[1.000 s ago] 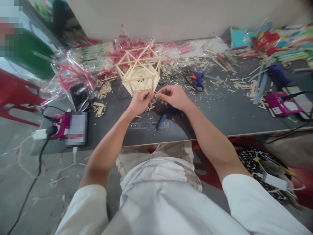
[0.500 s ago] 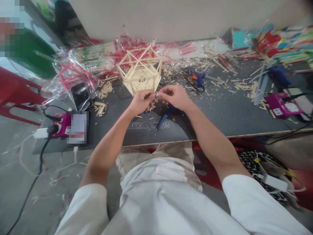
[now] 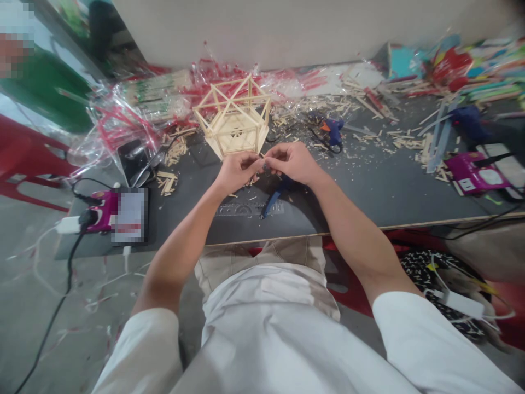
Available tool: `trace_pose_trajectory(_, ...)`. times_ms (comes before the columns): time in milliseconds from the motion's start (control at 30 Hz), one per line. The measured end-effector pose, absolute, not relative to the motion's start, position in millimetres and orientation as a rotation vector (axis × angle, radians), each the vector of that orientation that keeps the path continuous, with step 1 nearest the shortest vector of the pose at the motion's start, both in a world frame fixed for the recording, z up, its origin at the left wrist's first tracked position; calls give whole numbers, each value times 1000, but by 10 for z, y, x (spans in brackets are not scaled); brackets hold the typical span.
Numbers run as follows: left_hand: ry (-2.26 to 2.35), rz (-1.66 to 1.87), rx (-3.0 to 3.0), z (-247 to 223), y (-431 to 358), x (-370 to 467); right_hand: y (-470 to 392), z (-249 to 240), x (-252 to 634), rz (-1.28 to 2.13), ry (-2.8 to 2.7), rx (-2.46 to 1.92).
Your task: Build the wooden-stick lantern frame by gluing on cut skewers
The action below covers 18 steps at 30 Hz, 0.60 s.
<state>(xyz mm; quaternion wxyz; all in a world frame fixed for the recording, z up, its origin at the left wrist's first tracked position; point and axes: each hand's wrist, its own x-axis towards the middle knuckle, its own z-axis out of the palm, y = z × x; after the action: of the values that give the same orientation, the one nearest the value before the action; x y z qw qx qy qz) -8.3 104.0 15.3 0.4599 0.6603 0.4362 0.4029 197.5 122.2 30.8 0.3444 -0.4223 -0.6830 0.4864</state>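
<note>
My left hand [image 3: 240, 168] is closed in a pinch, its thumb and fingertips meeting those of my right hand [image 3: 292, 162]. The right hand pinches too. Whatever sits between the fingertips is too small and too covered to name. Just behind the hands stands an openwork frame of thin wooden sticks [image 3: 233, 117], with a many-sided base and crossed struts. Under the right wrist lies a blue-handled tool [image 3: 271, 203], partly hidden by the hand and its shadow. A clear plastic ruler with cut-out shapes [image 3: 238, 209] is flat on the table beside it.
Cut stick pieces [image 3: 167, 182] litter the dark table [image 3: 353, 191]. A blue glue gun [image 3: 334, 133] lies right of the frame, another [image 3: 471, 121] farther right. Purple power strips [image 3: 476, 174] with cables and a phone [image 3: 129, 215] are near the edges. A person in green [image 3: 45, 87] is at left.
The fingertips of both hands have drawn closer together, and the small pale piece seen between them earlier is now covered. The view has shifted slightly; the wooden frame has stayed in place.
</note>
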Motion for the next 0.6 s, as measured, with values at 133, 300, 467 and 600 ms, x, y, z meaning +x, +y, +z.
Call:
trace_pose_trajectory(133, 1084, 1001, 1631, 109, 1061, -98, 1219, 307, 1977, 1269, -1797, -1096)
trace_pose_trajectory(300, 1076, 1009, 1649, 135, 1057, -111, 1233, 289, 1986, 1276, -1798, -1047)
trace_pose_trajectory(467, 1101, 1059, 1710, 138, 1069, -127, 1227, 248, 1964, 1263, -1796, -1052)
trace_pose_trajectory(600, 1171, 1111, 1713, 78, 1110, -157, 1312, 203, 1997, 1179, -1761, -1025)
